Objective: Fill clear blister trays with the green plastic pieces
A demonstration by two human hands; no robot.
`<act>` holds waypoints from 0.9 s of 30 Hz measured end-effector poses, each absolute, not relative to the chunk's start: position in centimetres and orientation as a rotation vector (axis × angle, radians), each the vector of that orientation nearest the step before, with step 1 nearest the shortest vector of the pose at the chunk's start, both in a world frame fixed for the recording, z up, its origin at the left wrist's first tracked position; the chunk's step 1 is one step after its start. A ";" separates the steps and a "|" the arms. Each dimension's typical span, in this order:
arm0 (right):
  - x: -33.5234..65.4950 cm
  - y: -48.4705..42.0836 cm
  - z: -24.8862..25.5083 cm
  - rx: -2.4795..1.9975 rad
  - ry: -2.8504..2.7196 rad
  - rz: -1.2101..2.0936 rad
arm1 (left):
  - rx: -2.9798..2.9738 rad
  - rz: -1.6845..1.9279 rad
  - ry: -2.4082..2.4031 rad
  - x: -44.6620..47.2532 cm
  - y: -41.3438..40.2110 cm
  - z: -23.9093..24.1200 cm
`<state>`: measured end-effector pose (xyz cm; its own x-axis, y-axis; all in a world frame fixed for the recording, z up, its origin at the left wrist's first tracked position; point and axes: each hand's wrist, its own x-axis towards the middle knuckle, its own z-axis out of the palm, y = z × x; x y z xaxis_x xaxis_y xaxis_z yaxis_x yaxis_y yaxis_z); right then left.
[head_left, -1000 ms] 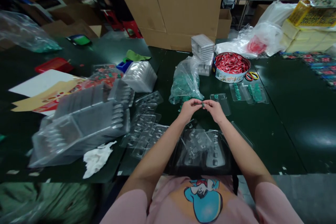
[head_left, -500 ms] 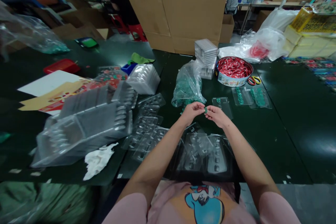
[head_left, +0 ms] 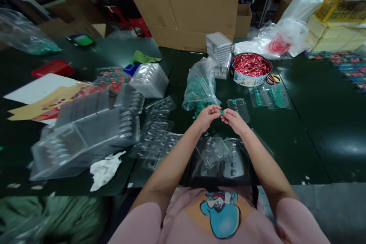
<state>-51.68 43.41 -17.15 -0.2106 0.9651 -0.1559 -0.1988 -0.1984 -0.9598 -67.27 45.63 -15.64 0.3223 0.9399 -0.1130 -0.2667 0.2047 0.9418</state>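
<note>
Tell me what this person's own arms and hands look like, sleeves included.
The left hand and right hand are ungloved, and no watch or bracelet shows on either wrist. Short pink sleeves leave both forearms uncovered. They belong to a pink shirt printed with a blue cartoon figure on orange.

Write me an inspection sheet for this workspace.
Surface: dark green table, seams visible, white scraps near the front edge.
Work items: small green piece at the fingertips; clear bag of green pieces beyond; clear tray beside the right hand.
Clutter: crumpled white tissue, scissors, round tin of red-wrapped pieces.
Hands: fingers of the left hand and right hand meet at the small green piece.
Cables: nothing seen.
Surroundings: upright cardboard behind; yellow basket at far right.
</note>
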 end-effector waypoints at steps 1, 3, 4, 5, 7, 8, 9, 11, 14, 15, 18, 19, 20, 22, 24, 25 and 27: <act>-51.5 43.4 -17.4 -1.085 -1.121 1.535 | 1.017 1.002 0.856 -67.1 45.6 -15.7; -51.3 43.4 -17.8 -1.118 -1.189 1.423 | 1.018 1.010 0.885 -66.8 45.5 -15.9; -51.3 43.4 -17.9 -1.136 -1.215 1.370 | 1.008 1.010 0.901 -66.6 45.5 -15.9; -51.2 43.4 -18.0 -1.152 -1.235 1.323 | 0.997 1.008 0.917 -66.5 45.5 -15.9; -51.1 43.3 -17.9 -1.173 -1.279 1.239 | 0.990 1.001 0.944 -66.3 45.5 -16.0; -51.0 43.3 -17.7 -1.182 -1.310 1.198 | 0.999 1.002 0.954 -66.2 45.5 -16.1; -51.0 43.2 -17.5 -1.191 -1.341 1.157 | 1.016 1.004 0.962 -66.2 45.6 -16.2; -50.9 43.1 -17.2 -1.211 -1.396 1.091 | 1.051 1.015 0.973 -66.1 45.6 -16.3; -50.7 43.0 -17.0 -1.225 -1.393 1.105 | 1.093 1.053 1.002 -66.0 45.6 -16.2; -50.7 43.0 -17.1 -1.219 -1.367 1.138 | 1.110 1.065 1.012 -65.9 45.6 -16.2; -50.7 43.3 -17.6 -1.204 -1.283 1.233 | 1.174 1.081 1.031 -65.9 45.5 -16.1; -50.6 43.4 -17.7 -1.206 -1.266 1.255 | 1.193 1.082 1.031 -66.0 45.5 -16.1; -50.6 43.5 -17.8 -1.207 -1.255 1.277 | 1.208 1.084 1.029 -66.0 45.5 -16.1; -50.5 43.7 -17.9 -1.194 -1.235 1.342 | 1.223 1.089 1.012 -66.0 45.5 -16.2; -50.4 43.7 -17.8 -1.143 -1.202 1.445 | 1.213 1.091 0.974 -66.0 45.4 -16.3; -50.5 43.6 -17.7 -1.105 -1.182 1.502 | 1.203 1.088 0.949 -65.9 45.4 -16.3; -50.7 43.2 -17.5 -1.023 -1.122 1.596 | 1.177 1.077 0.904 -65.8 45.4 -16.4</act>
